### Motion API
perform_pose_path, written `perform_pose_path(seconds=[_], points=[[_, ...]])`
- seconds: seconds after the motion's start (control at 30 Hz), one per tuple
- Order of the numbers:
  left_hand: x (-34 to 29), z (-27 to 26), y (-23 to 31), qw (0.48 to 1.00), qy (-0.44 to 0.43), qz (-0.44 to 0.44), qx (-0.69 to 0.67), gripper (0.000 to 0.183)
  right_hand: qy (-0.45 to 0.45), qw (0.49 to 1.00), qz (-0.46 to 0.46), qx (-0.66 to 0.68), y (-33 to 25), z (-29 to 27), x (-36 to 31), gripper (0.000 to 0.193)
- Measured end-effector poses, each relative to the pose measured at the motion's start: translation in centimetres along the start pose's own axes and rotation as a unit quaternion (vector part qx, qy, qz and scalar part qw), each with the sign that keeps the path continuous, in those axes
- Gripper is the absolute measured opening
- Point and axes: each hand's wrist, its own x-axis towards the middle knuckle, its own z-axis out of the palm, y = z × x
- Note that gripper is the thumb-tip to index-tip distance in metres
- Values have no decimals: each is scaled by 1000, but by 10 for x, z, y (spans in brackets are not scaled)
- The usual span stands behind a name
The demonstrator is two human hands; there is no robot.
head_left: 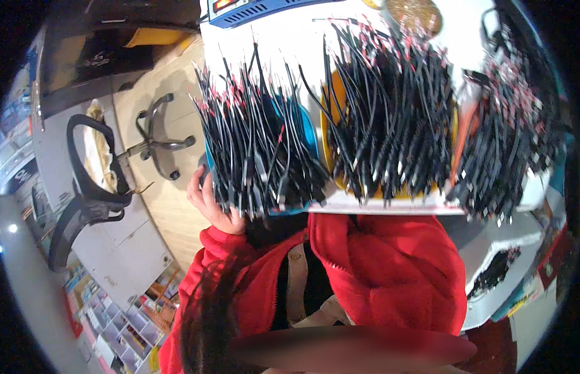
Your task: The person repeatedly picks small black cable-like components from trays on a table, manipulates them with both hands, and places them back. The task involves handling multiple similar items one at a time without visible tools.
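Note:
My left hand (210,201) is at the near left corner of a blue tray (307,128), its fingers curled up against the tray's left side. Black cables (252,149) with stripped red and white wire ends fill that tray, and their plug ends hang over part of the hand. Beside it stands a yellow tray (337,93) packed with similar black cables (393,124). A third heap of cables (505,137) lies at the right, near an orange edge. My right hand is not visible; the right red sleeve (421,268) ends below the table edge.
The white table (377,203) carries a blue device (258,11) and a round amber roll (414,15) at the back. To the left are a black chair (93,162) and a wheeled chair base (154,140). A white bin (505,268) with dark pieces stands at lower right.

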Motion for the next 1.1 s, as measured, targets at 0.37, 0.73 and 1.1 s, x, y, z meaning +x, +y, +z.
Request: perform_pose_path(seconds=[0.37, 0.73, 1.1], points=[[2, 7, 9, 998, -15, -65, 13, 58, -3, 1000, -28, 6, -7, -8, -17, 22], [-14, -6, 25, 985, 86, 37, -147, 34, 48, 981, -184, -31, -20, -146, -175, 21], [34, -64, 91, 951, 70, 154, -258, 17, 62, 690, -325, 644, 48, -313, -435, 26]])
